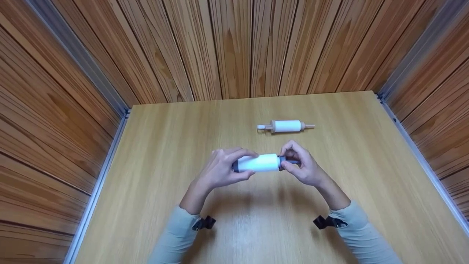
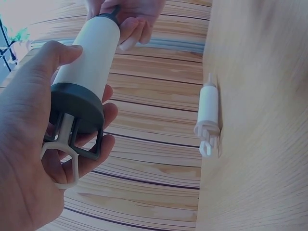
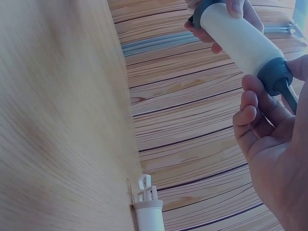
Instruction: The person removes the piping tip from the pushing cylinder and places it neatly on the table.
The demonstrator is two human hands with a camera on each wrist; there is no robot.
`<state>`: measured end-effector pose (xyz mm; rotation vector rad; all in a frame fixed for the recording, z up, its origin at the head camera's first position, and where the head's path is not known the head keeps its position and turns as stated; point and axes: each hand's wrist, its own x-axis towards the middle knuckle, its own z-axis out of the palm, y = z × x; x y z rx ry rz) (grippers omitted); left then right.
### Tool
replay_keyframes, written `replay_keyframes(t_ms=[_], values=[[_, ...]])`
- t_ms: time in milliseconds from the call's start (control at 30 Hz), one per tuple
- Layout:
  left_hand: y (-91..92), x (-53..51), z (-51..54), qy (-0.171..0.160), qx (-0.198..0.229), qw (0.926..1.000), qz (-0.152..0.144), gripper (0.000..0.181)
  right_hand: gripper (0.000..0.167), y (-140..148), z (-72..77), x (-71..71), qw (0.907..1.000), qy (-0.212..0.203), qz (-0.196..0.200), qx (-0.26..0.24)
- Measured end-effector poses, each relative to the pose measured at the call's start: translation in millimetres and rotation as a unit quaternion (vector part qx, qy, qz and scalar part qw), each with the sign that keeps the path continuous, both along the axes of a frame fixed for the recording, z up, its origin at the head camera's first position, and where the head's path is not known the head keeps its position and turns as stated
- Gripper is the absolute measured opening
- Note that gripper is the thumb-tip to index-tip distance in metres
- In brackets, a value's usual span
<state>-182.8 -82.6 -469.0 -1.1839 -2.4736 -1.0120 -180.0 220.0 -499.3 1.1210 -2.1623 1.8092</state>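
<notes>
The left hand (image 1: 223, 167) curls thumb and fingers round the white barrel (image 1: 261, 163), held above the tabletop (image 1: 165, 146); at the barrel's right end, the right hand (image 1: 306, 170) pinches the dark nozzle cap (image 3: 275, 74). At the barrel's left end the dark collar (image 2: 77, 101) and pale ring handle (image 2: 74, 166) are already in place; whether the cap is fully tightened cannot be told. Beyond the barrel lies a smaller beige-ended tube (image 1: 287, 126), both ends fitted, untouched.

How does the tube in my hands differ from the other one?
The held tube has dark ends; the lying tube has beige ones. Your left hand and right hand hold the held tube above the table, while the lying tube rests on it. Both have white bodies.
</notes>
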Motion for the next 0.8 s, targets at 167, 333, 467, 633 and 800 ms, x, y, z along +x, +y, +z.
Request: replay_keyframes(t_ms=[167,333,467,633,800], values=[[-0.3,0.5,0.2,0.002,0.003,1.0000,0.005,0.037,0.024,-0.6,0.9,0.8,0.9998,0.009,-0.014,0.004],[-0.5,0.3,0.7,-0.002,0.003,1.0000,0.006,0.038,0.027,0.8,0.3,0.8,0.9995,0.022,-0.022,0.007],[-0.1,0.3,1.2,-0.005,0.002,0.9999,0.009,0.038,0.027,0.7,1.0,0.2,0.9994,0.025,-0.021,0.009],[0.8,0.3,2.0,-0.004,0.001,0.9999,0.013,0.038,0.022,-0.8,2.8,-1.9,0.9996,0.013,-0.024,0.007],[0.4,0.6,1.7,0.000,0.001,0.9999,0.016,0.038,0.019,-0.8,4.4,-1.4,0.9999,-0.004,-0.013,-0.009]])
